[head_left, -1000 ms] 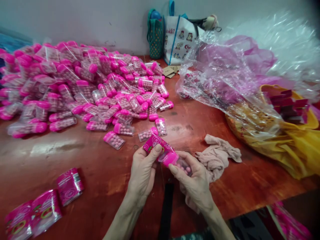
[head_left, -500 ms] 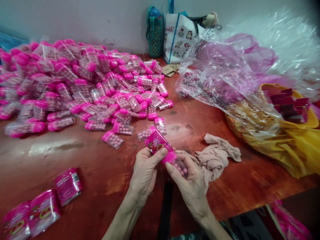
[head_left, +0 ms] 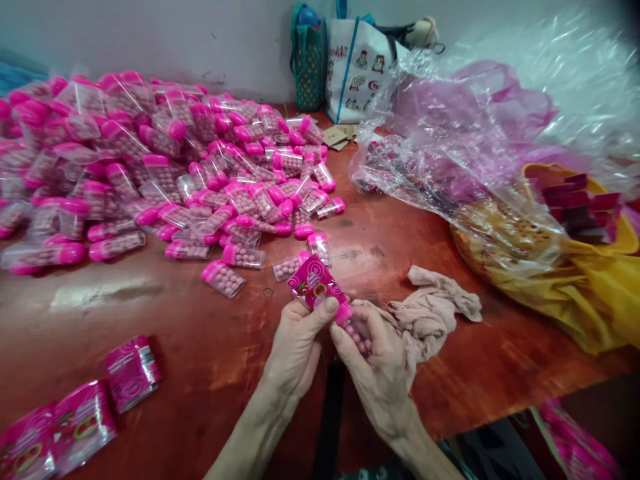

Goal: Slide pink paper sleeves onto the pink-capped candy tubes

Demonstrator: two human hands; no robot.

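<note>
Left hand (head_left: 296, 341) pinches printed sleeve (head_left: 314, 281), right hand (head_left: 377, 363) grips capped container (head_left: 357, 335): keeping the 2 aligned should prevent creases.

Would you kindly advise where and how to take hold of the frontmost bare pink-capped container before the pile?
I'd probably pinch the container across the long sides of its clear body, coming from the person's side: it lies flat, its pink cap toward the pile and its clear end angled out toward the person's right.
</note>
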